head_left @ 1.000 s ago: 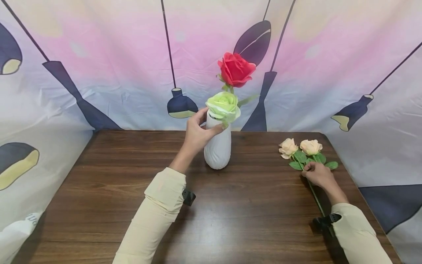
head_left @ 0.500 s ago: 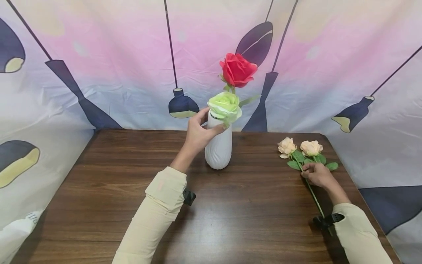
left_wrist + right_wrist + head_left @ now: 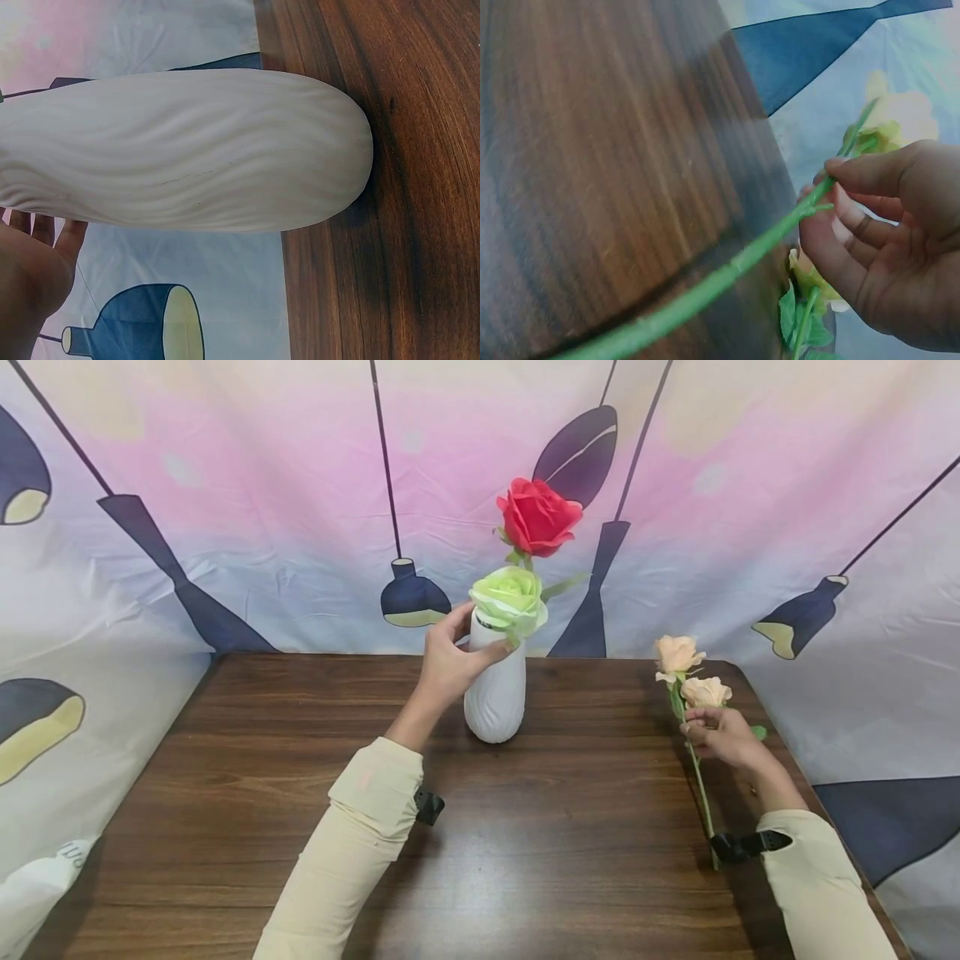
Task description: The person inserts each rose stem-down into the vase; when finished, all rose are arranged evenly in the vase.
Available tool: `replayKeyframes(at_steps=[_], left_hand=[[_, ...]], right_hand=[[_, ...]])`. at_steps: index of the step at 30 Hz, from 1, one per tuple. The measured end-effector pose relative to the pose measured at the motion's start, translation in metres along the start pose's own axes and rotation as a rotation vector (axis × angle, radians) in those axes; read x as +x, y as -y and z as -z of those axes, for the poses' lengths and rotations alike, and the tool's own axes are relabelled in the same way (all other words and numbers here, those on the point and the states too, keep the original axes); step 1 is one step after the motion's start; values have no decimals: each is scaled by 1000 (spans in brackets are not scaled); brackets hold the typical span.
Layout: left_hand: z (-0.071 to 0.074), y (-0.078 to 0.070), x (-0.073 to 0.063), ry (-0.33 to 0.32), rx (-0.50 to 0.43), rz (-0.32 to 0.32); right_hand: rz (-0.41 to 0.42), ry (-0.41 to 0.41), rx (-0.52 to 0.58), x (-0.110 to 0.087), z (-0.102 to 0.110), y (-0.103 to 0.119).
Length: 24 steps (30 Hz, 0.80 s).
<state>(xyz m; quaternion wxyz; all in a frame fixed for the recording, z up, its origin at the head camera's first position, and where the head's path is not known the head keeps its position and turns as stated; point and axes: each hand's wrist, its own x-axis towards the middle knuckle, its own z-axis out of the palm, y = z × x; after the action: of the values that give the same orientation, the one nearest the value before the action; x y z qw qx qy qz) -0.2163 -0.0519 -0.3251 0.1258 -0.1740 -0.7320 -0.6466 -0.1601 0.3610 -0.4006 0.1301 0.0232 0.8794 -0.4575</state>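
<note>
Near the back of the table stands a white vase [image 3: 496, 702] with wavy ridges. My left hand [image 3: 452, 660] grips it around the neck, fingers behind and thumb in front. A green rose [image 3: 508, 597] sits low at the vase mouth, and a red rose [image 3: 540, 517] rises above it. At the right, my right hand [image 3: 723, 737] pinches the green stem of a peach rose [image 3: 678, 656] between thumb and fingers. That rose is tilted up, as the right wrist view also shows. A second peach rose [image 3: 707, 692] lies on the table just behind the hand, its stem mostly hidden.
The brown wooden table [image 3: 300, 760] ends at a patterned cloth backdrop [image 3: 300, 527] printed with hanging lamps. Its right edge runs close beside my right forearm. A white object with lettering [image 3: 52, 877] lies at the lower left, beyond the table edge.
My right hand has raised the pinched peach rose, and its bloom has come up and away from the other one. The left hand and the vase have stayed in place.
</note>
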Motion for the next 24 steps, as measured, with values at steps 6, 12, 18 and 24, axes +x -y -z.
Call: replayKeyframes(at_steps=[6,12,18,24], left_hand=[[0,1,1,3,-4,-5],[1,3,1,-3,1,-7],[1,4,0,1,6,8],[0,1,0,-5,6,6]], right_hand=[[31,-6,81,-1,2,6],[122,-3,293,0,2,15],[227,15,529,2,-1,24],[281,1,621,3,-6,38]])
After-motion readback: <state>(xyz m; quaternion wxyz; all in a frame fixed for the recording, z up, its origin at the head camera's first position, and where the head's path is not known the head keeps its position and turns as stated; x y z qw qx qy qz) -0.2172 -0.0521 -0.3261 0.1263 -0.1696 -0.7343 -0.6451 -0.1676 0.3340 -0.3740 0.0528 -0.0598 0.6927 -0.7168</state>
